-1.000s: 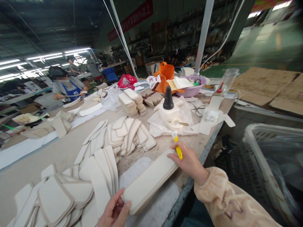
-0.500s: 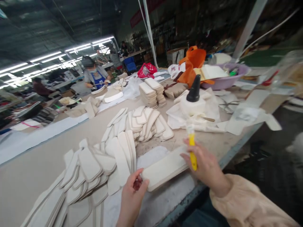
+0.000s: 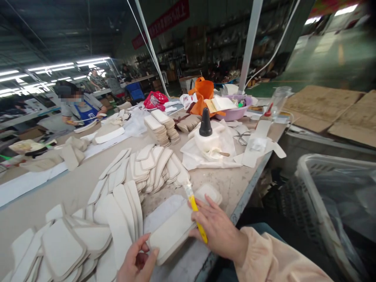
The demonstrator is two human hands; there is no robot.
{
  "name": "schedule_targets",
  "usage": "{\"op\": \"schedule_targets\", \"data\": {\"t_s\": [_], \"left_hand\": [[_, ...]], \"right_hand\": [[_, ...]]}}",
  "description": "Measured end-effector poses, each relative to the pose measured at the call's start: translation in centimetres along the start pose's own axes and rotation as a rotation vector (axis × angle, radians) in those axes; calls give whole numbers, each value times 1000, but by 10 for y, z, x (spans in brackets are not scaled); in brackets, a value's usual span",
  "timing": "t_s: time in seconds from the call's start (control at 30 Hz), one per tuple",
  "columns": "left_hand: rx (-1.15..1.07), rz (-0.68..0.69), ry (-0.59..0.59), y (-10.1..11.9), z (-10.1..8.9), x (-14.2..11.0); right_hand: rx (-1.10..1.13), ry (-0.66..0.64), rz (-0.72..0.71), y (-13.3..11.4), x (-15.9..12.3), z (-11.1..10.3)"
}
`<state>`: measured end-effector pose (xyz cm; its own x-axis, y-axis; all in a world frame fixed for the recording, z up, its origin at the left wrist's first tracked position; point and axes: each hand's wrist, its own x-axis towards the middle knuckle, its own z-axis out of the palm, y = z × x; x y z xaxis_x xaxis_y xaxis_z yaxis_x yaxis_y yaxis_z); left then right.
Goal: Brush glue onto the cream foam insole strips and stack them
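A flat white strip with rounded corners (image 3: 172,227), apparently the top of a thin stack, lies near the table's front edge. My left hand (image 3: 139,256) pinches its near left end between thumb and fingers. In my right hand (image 3: 221,231) is a paintbrush with a yellow handle (image 3: 194,205), its pale bristles pointing up and away. The fingers of that hand also rest on the strip's right part and partly cover it. Beyond them the rounded far end (image 3: 210,192) shows. White paper (image 3: 169,209) lies beside the strip.
Loose white pieces (image 3: 63,243) are heaped at left, with more (image 3: 155,164) behind. A white container with a black cone top (image 3: 205,127) stands on a plastic sheet, near scissors (image 3: 241,137). Neat stacks (image 3: 161,125) and a purple basin (image 3: 235,113) stand farther back. A crate (image 3: 311,196) is at right. A co-worker (image 3: 84,107) sits opposite.
The view has swung right, bringing the crate and cardboard into sight. My right hand, with the brush, is now nearer my left hand along the strip, and the strip's far end shows beyond it.
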<state>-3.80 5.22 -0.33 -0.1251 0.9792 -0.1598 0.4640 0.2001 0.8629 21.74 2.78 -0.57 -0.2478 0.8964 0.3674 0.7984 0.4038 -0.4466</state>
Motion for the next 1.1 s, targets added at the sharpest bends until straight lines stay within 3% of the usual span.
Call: {"op": "schedule_targets", "data": {"t_s": [0.23, 0.37, 0.47, 0.6, 0.73, 0.9, 1.1], "left_hand": [[18, 8, 40, 1, 5, -1], [-69, -11, 12, 10, 2, -3], [-172, -31, 35, 23, -1, -6], [-575, -30, 22, 49, 1, -7], [-961, -14, 19, 85, 9, -7], [-1163, 58, 66, 123, 23, 3], [-1266, -13, 0, 134, 41, 19]], "right_hand": [[-107, 151, 184, 41, -7, -20], [5, 301, 282, 53, -5, -17], [112, 338, 316, 54, -2, -17], [240, 323, 322, 52, -1, -20], [254, 434, 211, 49, -5, -28], [307, 483, 161, 44, -9, -38], [509, 422, 152, 38, -14, -34]]}}
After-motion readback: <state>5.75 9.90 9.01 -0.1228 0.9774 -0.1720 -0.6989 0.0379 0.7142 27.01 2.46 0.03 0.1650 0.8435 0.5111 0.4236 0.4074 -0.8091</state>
